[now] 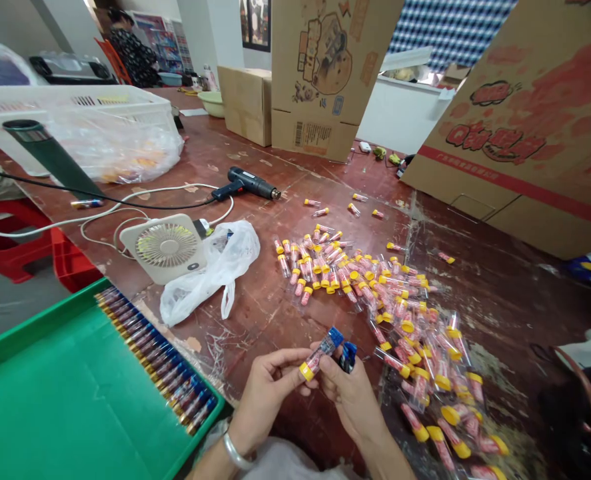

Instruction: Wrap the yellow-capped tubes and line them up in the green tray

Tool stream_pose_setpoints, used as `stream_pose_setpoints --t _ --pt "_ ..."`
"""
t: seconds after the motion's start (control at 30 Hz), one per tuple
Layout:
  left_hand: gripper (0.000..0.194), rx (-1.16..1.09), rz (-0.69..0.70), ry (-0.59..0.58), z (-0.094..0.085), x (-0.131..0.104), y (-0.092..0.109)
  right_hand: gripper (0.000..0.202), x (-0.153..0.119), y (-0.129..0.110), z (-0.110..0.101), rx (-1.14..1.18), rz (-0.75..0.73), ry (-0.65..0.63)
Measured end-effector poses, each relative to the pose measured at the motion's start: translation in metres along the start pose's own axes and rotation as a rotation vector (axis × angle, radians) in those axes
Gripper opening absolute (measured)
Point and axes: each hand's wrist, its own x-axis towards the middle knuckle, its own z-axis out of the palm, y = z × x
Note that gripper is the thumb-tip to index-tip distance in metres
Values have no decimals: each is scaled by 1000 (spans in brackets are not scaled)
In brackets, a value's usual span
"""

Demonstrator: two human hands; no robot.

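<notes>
A small clear candy tube (318, 357) with a yellow cap at its lower left end and a blue sleeve at its upper right end is between my hands. My left hand (268, 390) pinches it near the cap. The thumb of my right hand (350, 397) presses on it from the other side, and a bunch of dark blue wrappers (348, 357) sticks out of the same hand. To the right lies a loose pile of candy tubes (360, 280) with yellow caps and pink contents. Blue-ended tubes (155, 357) stand in a row along the right side of a green tray (40, 400).
Beyond my hands lie a white plastic bag (215, 267), a small fan (165, 247) and a heat gun (248, 185) with its cord. Cardboard boxes (325, 80) line the far side, near a white basket (145, 110). A person (130, 50) sits in the background.
</notes>
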Motion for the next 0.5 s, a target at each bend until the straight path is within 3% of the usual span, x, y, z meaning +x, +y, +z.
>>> stream_pose_setpoints --t 0.23,0.5 --pt "18 34 104 174 -5 1 -8 38 0 9 10 -20 -9 -30" --pt "16 0 112 269 -6 3 -12 38 1 18 15 -48 5 -16"
